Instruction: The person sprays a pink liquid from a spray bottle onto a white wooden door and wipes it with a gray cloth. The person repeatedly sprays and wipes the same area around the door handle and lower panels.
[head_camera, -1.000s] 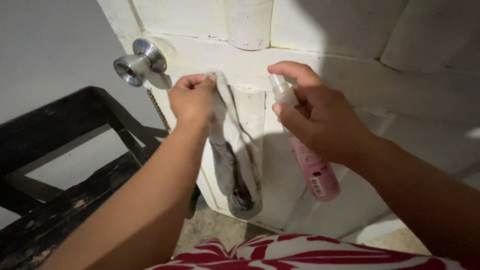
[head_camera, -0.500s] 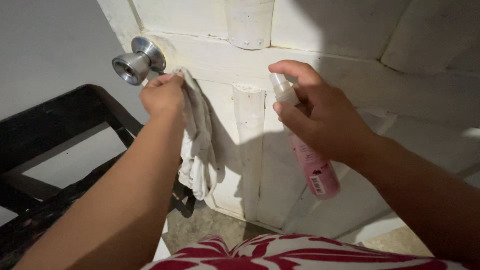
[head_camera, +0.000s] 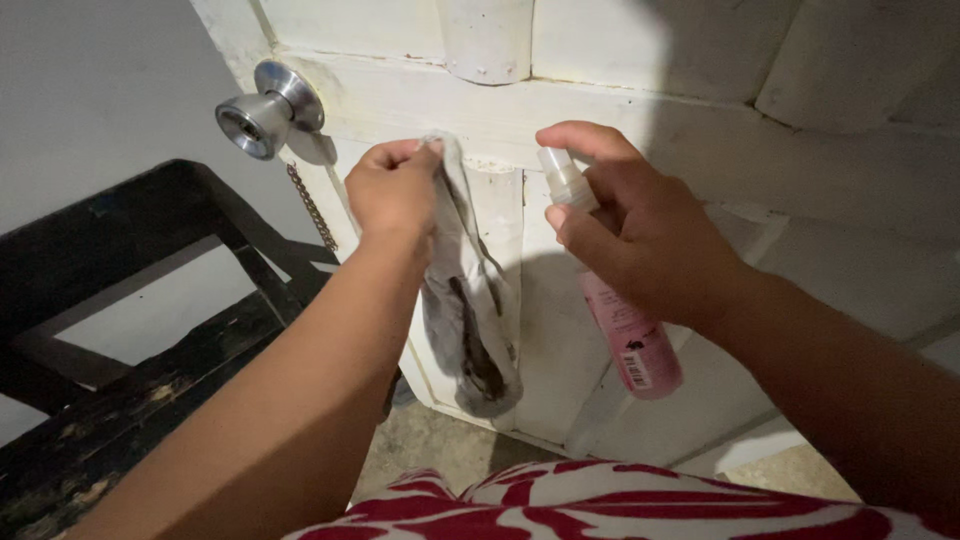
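Observation:
My left hand (head_camera: 392, 190) grips a dirty grey-white rag (head_camera: 470, 300) and presses its top against the white panelled door (head_camera: 620, 110); the rest of the rag hangs down the door face. My right hand (head_camera: 640, 225) holds a pink spray bottle (head_camera: 625, 320) with a clear nozzle at the top, index finger over the sprayer, the nozzle facing the door just right of the rag. A round silver door knob (head_camera: 262, 110) sticks out up and to the left of my left hand.
A thin metal chain (head_camera: 310, 205) hangs below the knob. A worn black wooden frame (head_camera: 120, 300) stands at the left against a pale wall. A red and white patterned cloth (head_camera: 600, 505) fills the bottom edge, with a concrete floor (head_camera: 430, 445) below the door.
My left hand slid the rag left to just under the knob, then back right to the door's middle rail. My right hand and the bottle stayed put.

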